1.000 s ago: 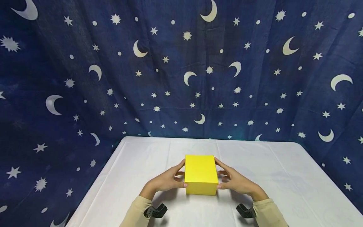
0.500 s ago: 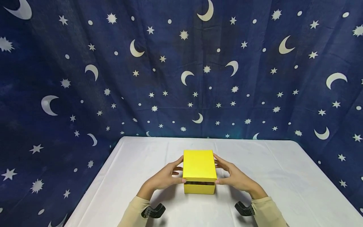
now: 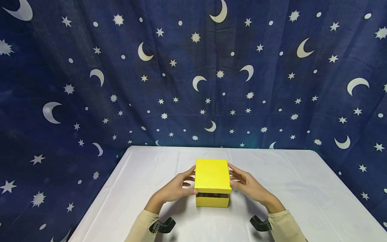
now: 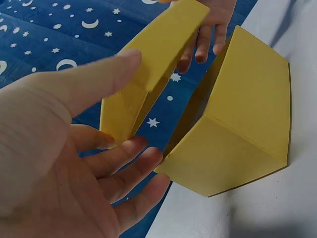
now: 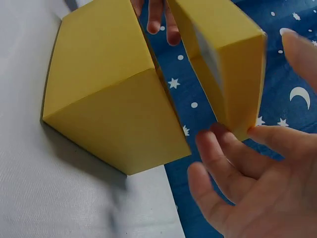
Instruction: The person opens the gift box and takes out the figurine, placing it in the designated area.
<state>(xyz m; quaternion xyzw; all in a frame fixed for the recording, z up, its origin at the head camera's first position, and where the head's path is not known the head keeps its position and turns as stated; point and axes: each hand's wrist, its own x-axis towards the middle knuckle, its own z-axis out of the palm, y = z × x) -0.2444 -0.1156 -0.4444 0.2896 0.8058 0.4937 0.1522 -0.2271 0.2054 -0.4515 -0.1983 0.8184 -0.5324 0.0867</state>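
Observation:
A yellow box lid (image 3: 212, 174) is raised above the yellow box base (image 3: 212, 201), which rests on the table; a narrow gap shows dark contents along the front. My left hand (image 3: 173, 191) grips the lid's left side, its thumb on the front part and fingers toward the rear, as the left wrist view shows. On the other side, my right hand (image 3: 253, 190) holds the lid (image 5: 242, 74) with fingertips at its rear corner. In the right wrist view its thumb stands a little away from the lid. The base's inside is mostly hidden.
A white cloth covers the table (image 3: 157, 161). Behind it hangs a dark blue curtain (image 3: 181, 84) with moons and stars. Each wrist wears a black strap mount, the left mount (image 3: 164, 225) and the right mount (image 3: 260, 223).
The lid was down over the base one second ago; both hands have lifted it, opening a gap at the front. Since half a second ago, the right thumb has drawn back from the front corner.

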